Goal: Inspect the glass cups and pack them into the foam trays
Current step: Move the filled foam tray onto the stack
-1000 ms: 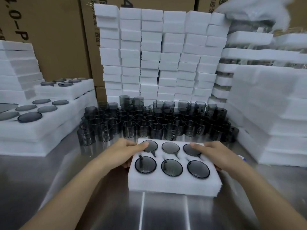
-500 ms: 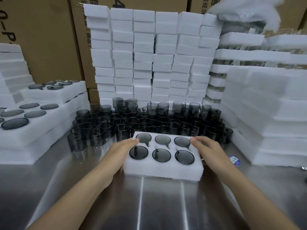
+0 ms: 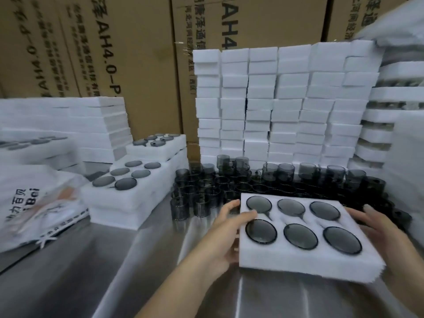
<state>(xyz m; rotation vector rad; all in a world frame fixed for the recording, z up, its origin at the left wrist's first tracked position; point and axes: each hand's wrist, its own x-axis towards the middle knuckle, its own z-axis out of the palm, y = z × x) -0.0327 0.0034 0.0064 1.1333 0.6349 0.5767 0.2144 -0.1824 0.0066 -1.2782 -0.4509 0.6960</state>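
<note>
Left hand (image 3: 226,235) fingers grasp the left edge of the tray (image 3: 298,260), thumb on top; right hand (image 3: 376,228) fingers clasp its right edge. Six cups (image 3: 260,231) fill it, above the bench (image 3: 114,271). Loose cups (image 3: 252,180) stand behind.

Cardboard boxes (image 3: 128,53) read "AH4.0-P" — the woven sack (image 3: 34,210) shows "Bei"

Your steel table (image 3: 96,271) carries loose glass cups (image 3: 229,187), stacked foam trays (image 3: 137,193) at left, and a printed bag (image 3: 34,207).
</note>
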